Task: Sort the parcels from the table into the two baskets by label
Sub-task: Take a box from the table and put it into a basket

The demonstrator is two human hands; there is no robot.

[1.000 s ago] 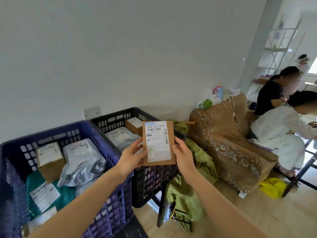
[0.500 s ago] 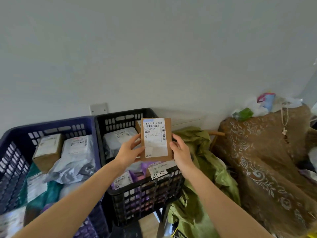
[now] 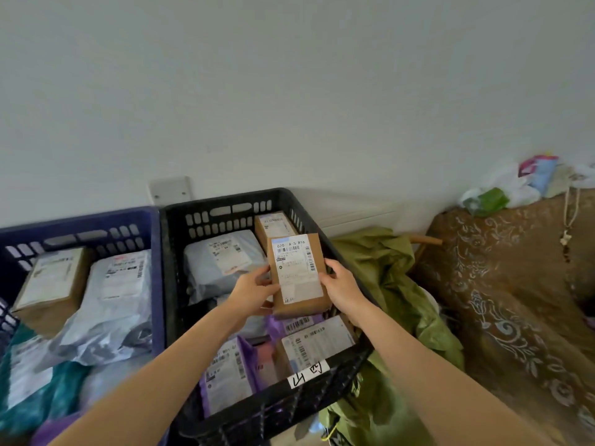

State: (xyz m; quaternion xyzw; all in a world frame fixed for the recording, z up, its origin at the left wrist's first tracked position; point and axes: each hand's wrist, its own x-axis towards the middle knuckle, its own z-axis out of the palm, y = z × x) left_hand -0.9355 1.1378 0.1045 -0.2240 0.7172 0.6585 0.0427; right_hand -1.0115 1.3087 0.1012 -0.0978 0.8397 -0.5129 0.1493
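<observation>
I hold a small brown cardboard parcel (image 3: 297, 275) with a white shipping label over the black basket (image 3: 225, 204). My left hand (image 3: 254, 289) grips its left edge and my right hand (image 3: 343, 286) grips its right edge. The black basket holds several parcels: a grey bag (image 3: 222, 259), a brown box (image 3: 273, 225) at the back, purple bags (image 3: 231, 368) in front. A white handwritten tag (image 3: 308, 374) is on its front rim. To the left stands the blue basket (image 3: 80, 220) with a brown box (image 3: 51, 281) and a grey bag (image 3: 116, 297).
A green cloth (image 3: 386, 284) is piled to the right of the black basket. Further right is a brown patterned cover over furniture (image 3: 515, 284) with plastic bags (image 3: 515, 188) on top. A white wall with a socket plate (image 3: 169, 191) stands behind the baskets.
My view has turned left and down toward the baskets. Both hands have lowered the brown parcel into the black basket's opening, tilting it flatter.
</observation>
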